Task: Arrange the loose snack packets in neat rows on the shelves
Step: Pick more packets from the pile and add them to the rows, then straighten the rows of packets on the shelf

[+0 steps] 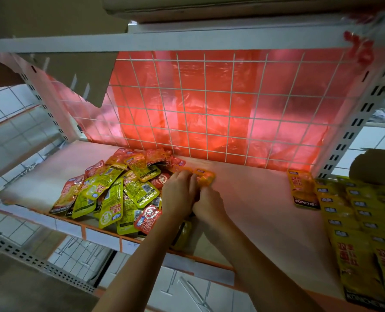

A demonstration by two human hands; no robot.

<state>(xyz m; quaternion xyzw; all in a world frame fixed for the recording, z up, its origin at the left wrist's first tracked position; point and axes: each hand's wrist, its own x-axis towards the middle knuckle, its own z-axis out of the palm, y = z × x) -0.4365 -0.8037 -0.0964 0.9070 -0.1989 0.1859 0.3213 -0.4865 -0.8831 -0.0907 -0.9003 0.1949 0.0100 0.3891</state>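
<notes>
Left grip (178, 192), right grip (209, 204) pinch orange packet (207, 176) (KONCHEW on pile (119, 190)).

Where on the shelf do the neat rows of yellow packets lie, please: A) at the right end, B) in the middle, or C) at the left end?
A: the yellow rows fill the right end of the shelf; the loose pile lies left, and the left hand and right hand hold orange packets mid-shelf.

The loose packets (119, 190) are glossy plastic film, crinkled and catching the light. The shelf (254, 199) board looks smooth and matt. Behind it, a white-coated metal wire grid (206, 90) fronts a shiny, wrinkled red plastic sheet (220, 122). The slotted upright (354, 122) is painted metal.
</notes>
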